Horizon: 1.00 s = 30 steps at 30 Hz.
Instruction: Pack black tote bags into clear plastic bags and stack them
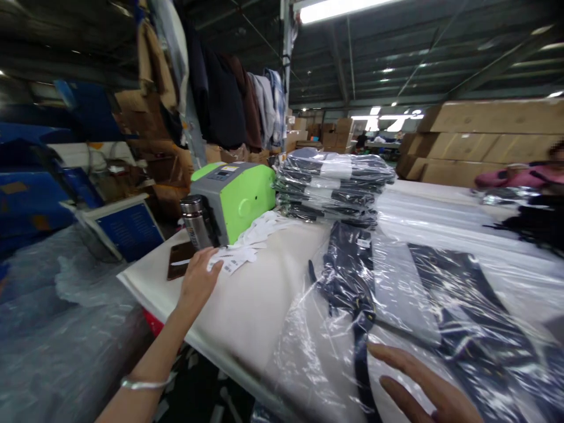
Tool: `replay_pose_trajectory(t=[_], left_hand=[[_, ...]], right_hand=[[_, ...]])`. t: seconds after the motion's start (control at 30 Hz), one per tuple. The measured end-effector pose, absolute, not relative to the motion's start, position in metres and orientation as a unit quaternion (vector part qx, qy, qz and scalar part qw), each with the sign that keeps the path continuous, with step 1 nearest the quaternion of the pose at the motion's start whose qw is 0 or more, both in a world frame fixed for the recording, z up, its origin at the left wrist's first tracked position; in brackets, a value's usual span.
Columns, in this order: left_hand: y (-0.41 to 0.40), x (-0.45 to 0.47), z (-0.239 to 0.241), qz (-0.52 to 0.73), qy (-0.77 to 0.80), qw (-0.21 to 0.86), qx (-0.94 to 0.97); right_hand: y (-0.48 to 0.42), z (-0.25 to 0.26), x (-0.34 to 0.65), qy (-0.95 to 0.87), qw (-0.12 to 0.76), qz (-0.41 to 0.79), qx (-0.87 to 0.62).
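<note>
My left hand [199, 282] reaches over the table's left side, thumb apart from the fingers, at the near edge of a spread of white printed labels [233, 259]. Whether its fingertips touch them I cannot make out. My right hand [420, 382] is low at the right with its fingers apart, over clear plastic. Close to its fingertips runs a dark strap [362, 364] from a dark folded garment [350, 258] in a clear bag. Farther right lies another bagged dark garment [458, 282].
Behind the labels stand a green and grey machine [247, 200] and a steel flask [197, 223], with a brown flat case [176, 258] beside it. Bagged garments are stacked [330, 182] at the back. A person's pink sleeve [497, 178] shows at right.
</note>
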<state>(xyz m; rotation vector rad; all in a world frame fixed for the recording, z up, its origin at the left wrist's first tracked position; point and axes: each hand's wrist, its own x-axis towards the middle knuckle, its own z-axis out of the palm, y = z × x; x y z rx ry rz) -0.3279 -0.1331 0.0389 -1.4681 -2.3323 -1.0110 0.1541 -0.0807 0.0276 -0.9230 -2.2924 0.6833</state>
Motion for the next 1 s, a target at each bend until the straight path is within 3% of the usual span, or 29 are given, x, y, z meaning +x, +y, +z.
replay_pose_trajectory(t=[0.33,0.5,0.7,0.8,1.0], left_hand=[[-0.097,-0.150,0.015,-0.252,-0.564,0.102,-0.780],[-0.075,-0.118,-0.006,-0.120,-0.590,0.037,-0.798],[-0.086,-0.122,-0.018,0.001,-0.621,-0.044,-0.783],[-0.084,-0.122,-0.010,-0.001,-0.623,-0.012,-0.782],[-0.026,-0.079,0.020,-0.132,-0.575,0.153,-0.793]], right_hand=[[-0.077,0.038,0.184,-0.887,0.182,0.118,-0.408],[-0.052,0.031,0.199,-0.874,0.113,0.067,-0.468],[-0.034,0.011,0.207,-0.857,0.063,0.110,-0.500],[-0.031,0.016,0.210,-0.854,0.077,0.126,-0.499],[0.001,0.037,0.224,-0.836,0.126,0.049,-0.531]])
